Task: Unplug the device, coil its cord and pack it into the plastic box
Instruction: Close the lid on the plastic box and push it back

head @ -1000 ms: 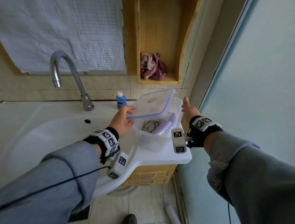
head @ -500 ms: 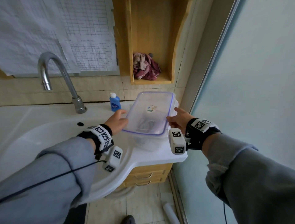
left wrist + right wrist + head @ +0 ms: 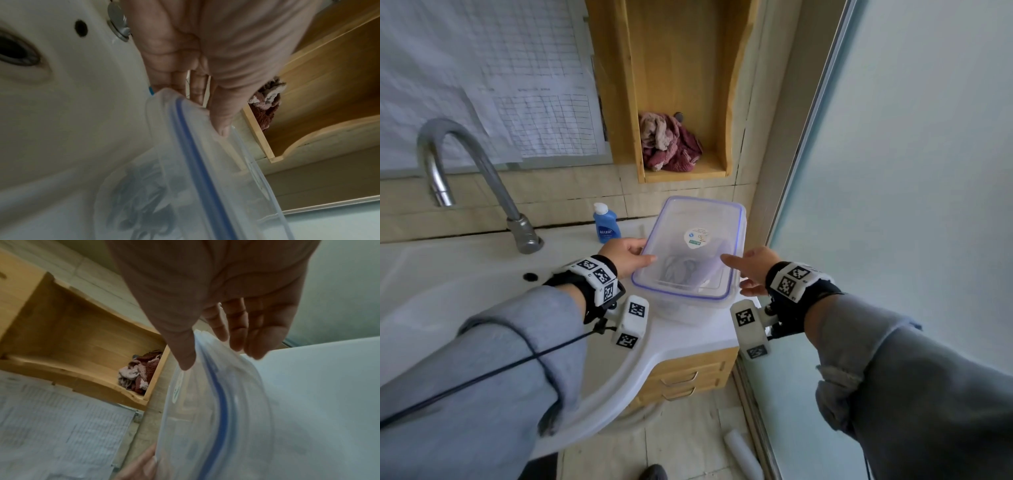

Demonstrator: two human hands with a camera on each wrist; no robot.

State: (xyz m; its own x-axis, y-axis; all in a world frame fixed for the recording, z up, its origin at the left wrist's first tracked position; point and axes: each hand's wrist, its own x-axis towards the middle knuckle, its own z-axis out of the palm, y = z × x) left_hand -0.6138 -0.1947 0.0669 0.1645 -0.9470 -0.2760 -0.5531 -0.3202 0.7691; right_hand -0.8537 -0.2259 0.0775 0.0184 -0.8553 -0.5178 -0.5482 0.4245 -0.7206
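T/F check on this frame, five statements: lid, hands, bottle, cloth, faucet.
1. The lid lies over the plastic box. True.
2. The left hand holds the lid's edge, thumb on top. True.
3. The right hand is curled into a fist away from the box. False: its fingers are extended at the lid's right edge, thumb over the top.
4. The blue bottle stands inside the wooden shelf. False: it stands on the sink counter by the wall; the shelf holds a reddish cloth.
5. The faucet is running. False: no water shows.
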